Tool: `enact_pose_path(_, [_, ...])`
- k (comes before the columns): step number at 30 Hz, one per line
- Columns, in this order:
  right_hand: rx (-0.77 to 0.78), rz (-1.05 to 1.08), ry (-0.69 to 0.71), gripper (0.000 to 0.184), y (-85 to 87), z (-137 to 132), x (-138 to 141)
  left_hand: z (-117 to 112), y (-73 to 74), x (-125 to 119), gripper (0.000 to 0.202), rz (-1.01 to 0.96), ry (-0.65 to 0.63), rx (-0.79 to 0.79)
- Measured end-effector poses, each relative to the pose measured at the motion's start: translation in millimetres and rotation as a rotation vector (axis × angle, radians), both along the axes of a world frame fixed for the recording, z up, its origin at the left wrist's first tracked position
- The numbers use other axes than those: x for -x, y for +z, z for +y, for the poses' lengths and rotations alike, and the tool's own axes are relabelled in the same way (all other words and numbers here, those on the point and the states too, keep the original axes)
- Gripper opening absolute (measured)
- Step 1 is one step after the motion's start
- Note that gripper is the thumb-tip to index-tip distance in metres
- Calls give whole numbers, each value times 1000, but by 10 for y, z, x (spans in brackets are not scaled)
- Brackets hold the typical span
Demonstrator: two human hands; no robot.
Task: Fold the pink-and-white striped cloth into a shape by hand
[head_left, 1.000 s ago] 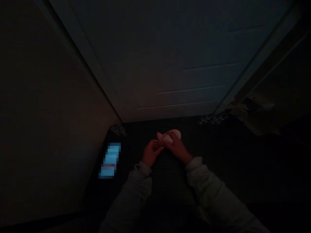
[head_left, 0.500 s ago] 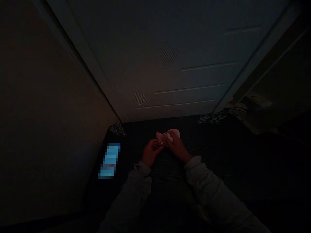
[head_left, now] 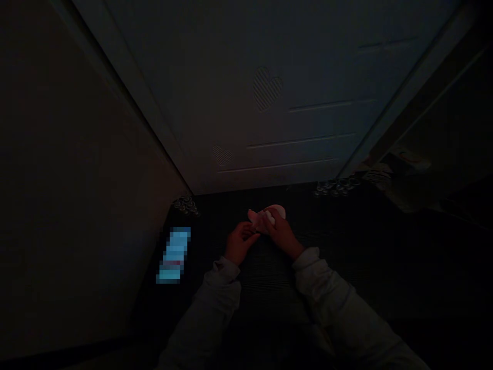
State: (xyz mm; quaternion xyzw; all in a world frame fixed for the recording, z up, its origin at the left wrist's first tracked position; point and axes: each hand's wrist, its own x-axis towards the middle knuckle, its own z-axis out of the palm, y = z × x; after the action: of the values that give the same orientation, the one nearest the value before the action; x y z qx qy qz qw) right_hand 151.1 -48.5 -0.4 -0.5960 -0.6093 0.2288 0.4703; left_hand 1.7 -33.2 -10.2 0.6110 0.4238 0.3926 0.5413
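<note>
The scene is very dark. A small pale pink object [head_left: 258,218] lies low over the dark surface, with a rounded end at the upper right and a pointed flap at the left; its kind is unclear. My left hand [head_left: 238,243] has its fingers curled and its thumb stretched to the object's near left edge, closed on it. From the right, my right hand [head_left: 285,237] closes over the object's middle. A whitish lump [head_left: 270,218] shows at its fingers, perhaps soft, too dim to name. The fingertips are partly hidden.
A lit phone-like screen [head_left: 174,255], pixelated, lies to the left. Small shiny rings [head_left: 186,205] are heaped in the far left corner, and more rings [head_left: 336,187] at the far right. A panel with embossed hearts [head_left: 266,89] rises behind. Dim items [head_left: 408,159] stand at right.
The picture has grown slightly darker. Both hands and the pink object stay almost where they were, with only slight finger movement.
</note>
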Motion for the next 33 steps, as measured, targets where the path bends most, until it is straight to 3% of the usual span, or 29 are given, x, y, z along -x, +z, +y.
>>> enact_pose_path(7, [45, -2, 31, 38, -35, 6, -15, -2, 18, -7, 33, -16, 12, 36])
enact_pose_path(13, [42, 15, 3, 26, -1, 1, -10, -1, 32, -8, 31, -21, 12, 21])
enact_pose_path(19, [44, 46, -61, 26, -24, 10, -17, 6, -1, 2, 31, -25, 7, 25])
enact_pose_path(33, [61, 4, 34, 38, 8, -11, -1, 6, 50, 1, 31, -34, 13, 68])
